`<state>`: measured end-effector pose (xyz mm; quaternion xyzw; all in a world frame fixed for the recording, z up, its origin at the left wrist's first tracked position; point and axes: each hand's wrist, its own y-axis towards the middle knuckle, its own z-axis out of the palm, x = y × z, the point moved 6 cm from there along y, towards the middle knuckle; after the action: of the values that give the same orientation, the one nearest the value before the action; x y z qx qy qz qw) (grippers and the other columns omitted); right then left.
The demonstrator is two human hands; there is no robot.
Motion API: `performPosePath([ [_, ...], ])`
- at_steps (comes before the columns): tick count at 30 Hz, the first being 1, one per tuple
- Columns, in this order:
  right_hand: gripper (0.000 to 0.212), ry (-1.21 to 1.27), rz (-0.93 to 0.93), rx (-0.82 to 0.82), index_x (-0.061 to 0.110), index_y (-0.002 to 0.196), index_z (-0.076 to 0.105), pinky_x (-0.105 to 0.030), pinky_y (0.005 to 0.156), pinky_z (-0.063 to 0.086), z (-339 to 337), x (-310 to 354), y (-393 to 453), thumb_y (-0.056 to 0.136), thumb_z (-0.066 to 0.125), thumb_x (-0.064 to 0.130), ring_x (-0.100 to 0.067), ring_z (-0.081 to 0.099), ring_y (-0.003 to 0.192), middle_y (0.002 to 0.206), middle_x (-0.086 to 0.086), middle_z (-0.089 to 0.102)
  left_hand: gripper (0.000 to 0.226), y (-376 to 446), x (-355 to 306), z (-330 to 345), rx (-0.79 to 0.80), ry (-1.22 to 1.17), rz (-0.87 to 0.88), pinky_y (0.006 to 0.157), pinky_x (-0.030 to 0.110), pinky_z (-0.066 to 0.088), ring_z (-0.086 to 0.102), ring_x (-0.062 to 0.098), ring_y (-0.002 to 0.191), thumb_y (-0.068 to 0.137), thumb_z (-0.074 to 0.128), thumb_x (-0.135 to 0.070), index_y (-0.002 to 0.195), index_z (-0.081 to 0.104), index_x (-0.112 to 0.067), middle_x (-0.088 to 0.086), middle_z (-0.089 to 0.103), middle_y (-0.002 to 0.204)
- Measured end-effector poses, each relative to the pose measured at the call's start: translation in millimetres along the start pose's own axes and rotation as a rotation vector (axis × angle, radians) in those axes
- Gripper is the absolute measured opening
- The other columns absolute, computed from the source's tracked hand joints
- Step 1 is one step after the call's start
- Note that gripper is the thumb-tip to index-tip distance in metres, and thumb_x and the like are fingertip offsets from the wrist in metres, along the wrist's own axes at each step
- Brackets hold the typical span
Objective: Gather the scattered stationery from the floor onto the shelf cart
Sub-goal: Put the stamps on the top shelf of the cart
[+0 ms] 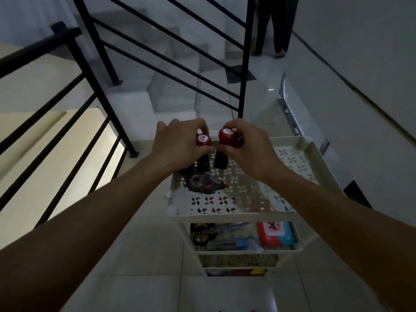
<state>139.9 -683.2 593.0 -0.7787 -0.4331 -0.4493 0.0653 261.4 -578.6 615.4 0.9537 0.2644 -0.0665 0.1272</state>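
Seen over the cream shelf cart: left hand curled round one red-capped black stamp, right hand round another, both held at the top tray's far corner. Beside them, flat on the tray, a correction tape. Lower shelves crowded with stationery.

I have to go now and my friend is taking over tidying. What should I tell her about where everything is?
Left hand: grips a red-capped black bottle standing at the far edge of the cart's top tray.
Right hand: grips a second red-capped bottle just beside it.
Done: a correction tape lies on the top tray; the lower shelves already hold stationery.
Left: let go of both bottles, then check the floor; small bits show at the bottom edge of the view, too unclear to name.
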Motion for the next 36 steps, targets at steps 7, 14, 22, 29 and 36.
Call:
performPosePath([
  [7,0.037,-0.02,0.017,0.029,0.022,0.11,0.061,-0.036,0.087,0.055,27,-8,-5,0.078,0.079,0.014,-0.014,0.062,0.094,0.105,0.001,0.065,0.07,-13,14,-7,0.11,-0.082,-0.069,0.099,0.046,0.041,0.055,0.018,0.111,0.068,0.081,-0.055,0.127,0.051,-0.033,-0.005,0.058,0.123],
  [14,0.038,0.018,0.068,0.02,0.019,0.113,0.063,-0.028,0.087,0.053,34,-4,2,0.08,0.076,0.008,-0.013,0.062,0.096,0.109,0.0,0.066,0.043,-23,33,0,0.045,-0.211,-0.094,0.088,0.042,0.052,0.063,0.022,0.101,0.076,0.083,-0.019,0.116,0.066,-0.021,0.004,0.068,0.113],
  [22,0.047,0.08,0.159,0.08,0.019,0.125,0.056,-0.016,0.081,0.045,35,-3,-1,0.083,0.074,0.007,-0.009,0.06,0.101,0.116,0.003,0.064,0.059,-19,39,1,0.021,-0.263,-0.086,0.087,0.034,0.05,0.06,0.019,0.107,0.072,0.085,-0.016,0.124,0.059,-0.02,0.004,0.064,0.12],
  [29,0.06,0.074,0.177,0.049,0.019,0.136,0.045,-0.027,0.081,0.054,3,2,-30,0.085,0.074,0.01,-0.01,0.059,0.093,0.113,0.001,0.055,0.076,-51,26,-15,-0.07,-0.178,-0.113,0.096,0.04,0.049,0.051,0.022,0.122,0.076,0.083,-0.026,0.14,0.044,-0.02,0.004,0.041,0.141],
  [36,0.04,-0.003,0.118,0.015,0.02,0.125,0.054,-0.017,0.074,0.045,-55,23,-110,0.088,0.071,0.021,-0.01,0.058,0.094,0.109,0.003,0.058,0.042,-135,-13,-57,-0.27,-0.143,-0.058,0.083,0.039,0.054,0.054,0.019,0.11,0.087,0.07,-0.029,0.125,0.054,-0.019,0.003,0.048,0.124],
])
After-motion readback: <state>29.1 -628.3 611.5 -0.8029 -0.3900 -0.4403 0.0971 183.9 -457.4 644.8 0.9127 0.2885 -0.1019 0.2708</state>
